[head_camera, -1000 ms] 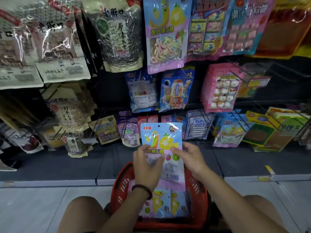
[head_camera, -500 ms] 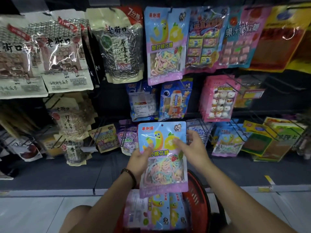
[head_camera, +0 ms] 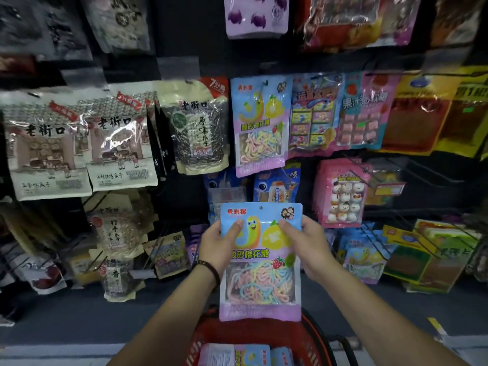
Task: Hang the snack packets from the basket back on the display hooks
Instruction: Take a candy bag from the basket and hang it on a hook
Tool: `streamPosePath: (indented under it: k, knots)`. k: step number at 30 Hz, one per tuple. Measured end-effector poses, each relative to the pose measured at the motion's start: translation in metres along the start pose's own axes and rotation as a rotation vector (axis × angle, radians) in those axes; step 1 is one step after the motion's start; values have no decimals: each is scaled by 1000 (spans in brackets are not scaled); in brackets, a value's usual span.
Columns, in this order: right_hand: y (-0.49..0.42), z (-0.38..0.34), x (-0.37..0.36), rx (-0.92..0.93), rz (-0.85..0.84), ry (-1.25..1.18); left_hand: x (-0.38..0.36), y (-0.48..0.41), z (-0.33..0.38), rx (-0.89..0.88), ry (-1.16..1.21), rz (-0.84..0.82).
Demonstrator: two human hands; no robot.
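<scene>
I hold a blue and lilac candy packet (head_camera: 260,262) upright in front of the rack, its hang hole at the top. My left hand (head_camera: 219,245) grips its upper left edge and my right hand (head_camera: 307,247) its upper right edge. Directly above, a matching packet (head_camera: 260,125) hangs on a display hook. Below my arms sits the red basket (head_camera: 314,336), with more of the same packets (head_camera: 237,353) lying in it.
The black rack is crowded with hanging bags: sunflower seed bags (head_camera: 121,141) at the left, pink snowman sweets (head_camera: 343,194) and yellow and green boxes (head_camera: 427,254) at the right. Bare wire hooks (head_camera: 427,167) jut out at the right. A grey floor ledge (head_camera: 66,320) runs below.
Both hands have lifted the packet out of the basket and up toward the rack. My view has tilted upward, so higher rows of bags show.
</scene>
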State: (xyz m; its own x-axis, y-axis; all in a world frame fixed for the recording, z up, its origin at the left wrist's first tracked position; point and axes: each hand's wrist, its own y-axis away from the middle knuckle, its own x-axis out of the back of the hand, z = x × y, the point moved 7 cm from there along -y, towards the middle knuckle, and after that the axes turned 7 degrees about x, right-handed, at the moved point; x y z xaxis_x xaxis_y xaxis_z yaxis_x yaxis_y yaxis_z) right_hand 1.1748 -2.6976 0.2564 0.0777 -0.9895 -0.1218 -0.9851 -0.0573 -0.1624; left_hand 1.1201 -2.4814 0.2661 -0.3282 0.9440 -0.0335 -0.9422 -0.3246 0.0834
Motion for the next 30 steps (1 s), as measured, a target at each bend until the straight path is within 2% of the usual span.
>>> streamPosePath:
  k: [8,15,17,23,30]
  knots:
    - [-47,-115,-4,139,1,52,-21,-24,109,-103,44,-34]
    - [-105,-196,-19,223,178,120,-39,-62,199,-252,140,73]
    - [-122,-206,-20,238,251,193,-46,-70,216,-258,133,109]
    - [-153,-234,-21,260,325,256,-58,-99,245,-275,99,152]
    - [-176,-237,-23,320,303,241,-62,-116,250,-280,106,168]
